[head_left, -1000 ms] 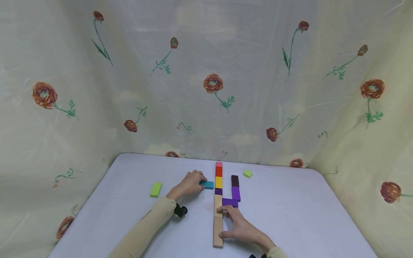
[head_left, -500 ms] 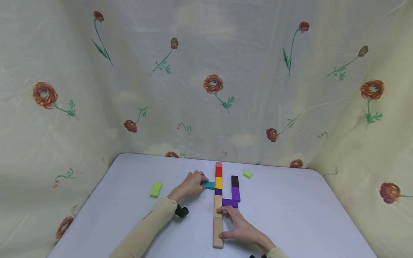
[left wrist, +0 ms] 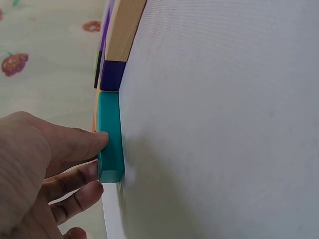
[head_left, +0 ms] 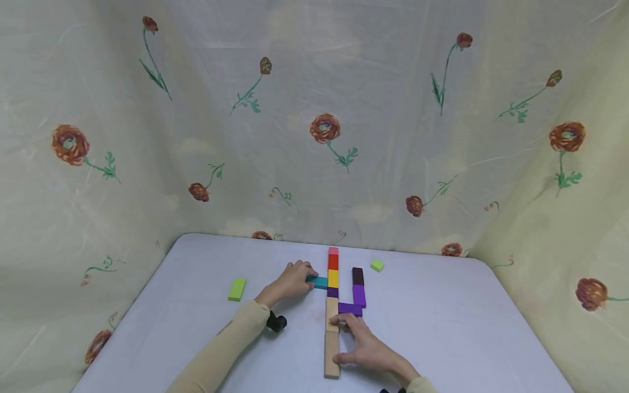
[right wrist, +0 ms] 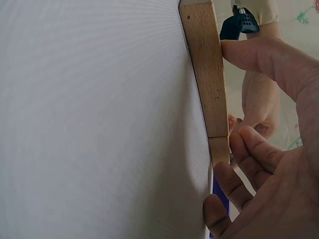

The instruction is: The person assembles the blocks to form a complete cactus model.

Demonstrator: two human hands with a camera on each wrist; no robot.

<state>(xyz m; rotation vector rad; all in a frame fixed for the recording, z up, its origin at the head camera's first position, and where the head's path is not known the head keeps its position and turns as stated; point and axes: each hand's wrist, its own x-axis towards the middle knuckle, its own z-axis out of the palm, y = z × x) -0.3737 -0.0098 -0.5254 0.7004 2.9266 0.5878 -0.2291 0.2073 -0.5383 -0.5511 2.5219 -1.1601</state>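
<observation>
My left hand (head_left: 291,281) pinches a teal block (head_left: 320,282) between thumb and fingers. One end of that block meets the left side of a straight row, beside the yellow block (head_left: 333,278). Toward me the row continues with a dark purple block (left wrist: 112,75) and two plain wooden blocks, the far one (head_left: 332,307) and the near one (head_left: 331,355). Beside these, my right hand (head_left: 366,344) has its thumb touching the near wooden block and its index finger on the far one, with the fingers spread. A purple block (head_left: 350,309) juts from the row's right side.
Beyond the yellow block lie a red block (head_left: 333,261) and a pink one (head_left: 333,250). A violet block (head_left: 359,296) and a dark brown block (head_left: 357,276) stand in line on the right. Green blocks lie apart, one left (head_left: 237,289), one right (head_left: 377,265).
The left hand has slid the teal block slightly right, closing the small gap to the row. The right hand has stayed in place.
</observation>
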